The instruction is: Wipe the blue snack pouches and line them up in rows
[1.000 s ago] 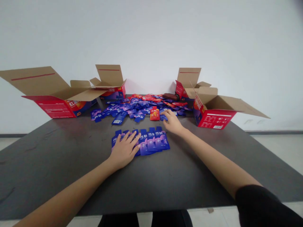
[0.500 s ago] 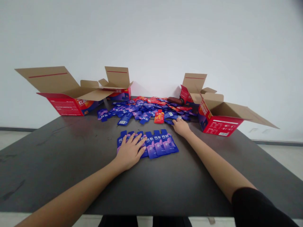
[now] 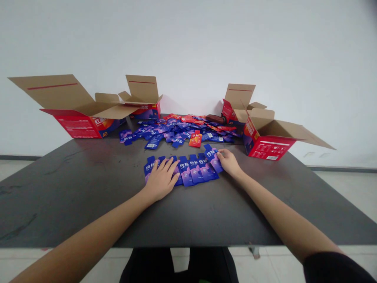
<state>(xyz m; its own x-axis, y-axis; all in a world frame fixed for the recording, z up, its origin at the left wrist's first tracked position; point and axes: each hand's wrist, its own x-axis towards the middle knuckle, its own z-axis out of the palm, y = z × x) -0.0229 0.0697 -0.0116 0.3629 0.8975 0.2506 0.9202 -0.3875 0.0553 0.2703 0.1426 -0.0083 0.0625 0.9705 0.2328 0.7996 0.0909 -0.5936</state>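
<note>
A row of several overlapping purple-blue sachets (image 3: 185, 173) lies face up in front of me on the dark table (image 3: 188, 220). Flat on the left part of that row rests my left hand (image 3: 161, 180), fingers spread, hiding parts of the sachets under it. At the row's right end, my right hand (image 3: 231, 162) pinches one purple sachet (image 3: 212, 156) by its right edge. That sachet is tilted and overlaps the last one in the row. Behind the row, a red-orange sachet (image 3: 195, 139) lies at the front of a loose heap of purple sachets (image 3: 173, 131).
Red and blue cartons with raised flaps stand on both sides: a near left carton (image 3: 78, 127), a far left carton (image 3: 147, 112), a far right carton (image 3: 228, 110) and a near right carton (image 3: 269, 147). A dark brown object (image 3: 215, 118) lies behind the heap, near the wall.
My right hand has drawn back from the heap's front edge and now holds a purple sachet at the row's right end. My left hand stays on the row. The camera view has shifted slightly.
</note>
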